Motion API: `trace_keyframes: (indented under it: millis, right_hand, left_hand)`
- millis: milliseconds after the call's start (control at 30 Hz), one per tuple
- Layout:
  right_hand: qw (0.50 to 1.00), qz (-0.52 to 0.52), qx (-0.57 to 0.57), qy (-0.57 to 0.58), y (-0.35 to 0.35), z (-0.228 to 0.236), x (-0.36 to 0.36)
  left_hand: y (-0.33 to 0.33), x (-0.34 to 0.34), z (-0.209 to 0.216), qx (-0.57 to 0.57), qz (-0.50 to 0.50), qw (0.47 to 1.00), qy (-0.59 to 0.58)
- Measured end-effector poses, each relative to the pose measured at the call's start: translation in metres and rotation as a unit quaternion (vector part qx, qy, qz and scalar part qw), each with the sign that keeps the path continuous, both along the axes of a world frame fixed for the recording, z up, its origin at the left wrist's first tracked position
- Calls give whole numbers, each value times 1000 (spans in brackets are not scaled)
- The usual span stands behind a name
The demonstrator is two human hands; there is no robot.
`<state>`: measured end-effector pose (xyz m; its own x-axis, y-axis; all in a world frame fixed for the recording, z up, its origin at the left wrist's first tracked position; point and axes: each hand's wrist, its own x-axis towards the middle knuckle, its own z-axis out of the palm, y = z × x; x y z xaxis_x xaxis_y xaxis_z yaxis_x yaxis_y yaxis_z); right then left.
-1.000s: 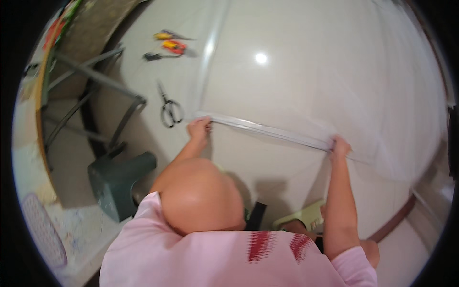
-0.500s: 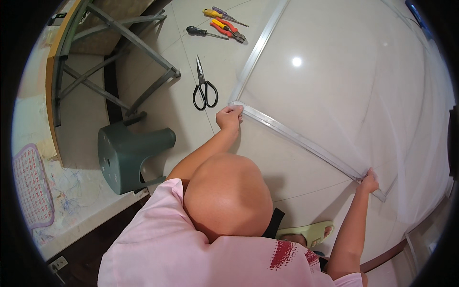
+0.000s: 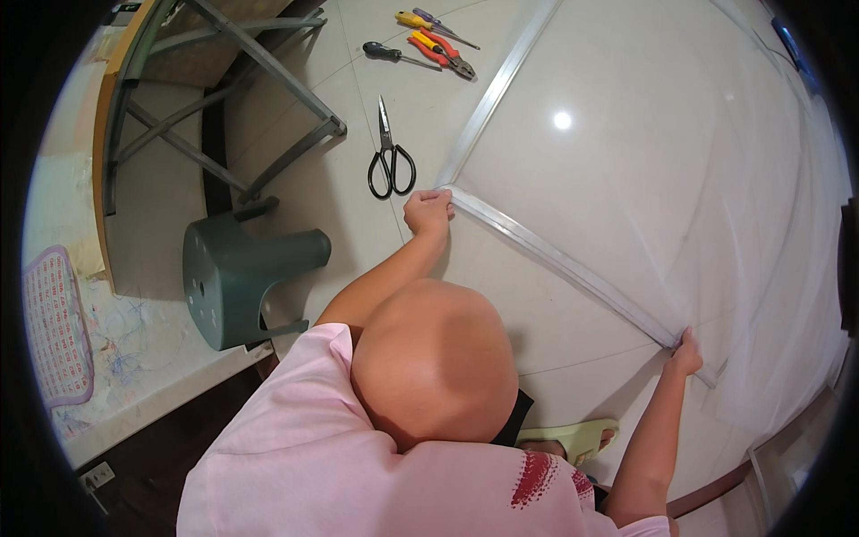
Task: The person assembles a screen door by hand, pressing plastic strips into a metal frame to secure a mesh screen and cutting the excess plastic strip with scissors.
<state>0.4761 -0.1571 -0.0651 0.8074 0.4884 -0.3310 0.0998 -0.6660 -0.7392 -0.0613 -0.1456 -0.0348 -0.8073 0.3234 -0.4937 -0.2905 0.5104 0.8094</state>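
A silver metal frame [image 3: 573, 271] lies on the floor, one bar running along its near side and another going away from the left corner. At that corner my left hand [image 3: 429, 211] is closed on the frame, fingers curled over the bar's end. My right hand [image 3: 687, 355] grips the same bar close to its right end, with its fingertips partly hidden. Sheer white mesh [image 3: 761, 268] spreads over the frame and bunches at the right. Black-handled scissors [image 3: 388, 157] lie just beyond my left hand, blades pointing away.
Red-handled pliers [image 3: 443, 52], a yellow screwdriver [image 3: 420, 20], a purple one and a black screwdriver [image 3: 386, 52] lie at the far side. A green plastic stool [image 3: 215, 286] rests on its side at left, beside a folding table [image 3: 268, 63]. My knee [image 3: 438, 358] is between my arms.
My right hand has moved slightly down and left along with the bar's right end. My left hand stays on the corner. The view has shifted a little.
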Motion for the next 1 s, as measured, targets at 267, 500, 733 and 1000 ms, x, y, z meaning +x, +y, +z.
trace_keyframes:
  millis: [267,500,733,1000]
  right_hand:
    - [997,-39,-21,66,1,10,-5]
    - [998,-41,-38,37,3,18,-9]
    - [998,-35,-34,28,0,13,-5]
    - [996,-35,-81,-16,-6,11,-21]
  left_hand:
    - [-9,0,-7,-17,-31,997,75]
    - [-9,0,-11,-18,-40,995,93]
    - [-8,0,-7,-16,-47,993,107]
    - [-15,-19,-30,40,-73,993,87]
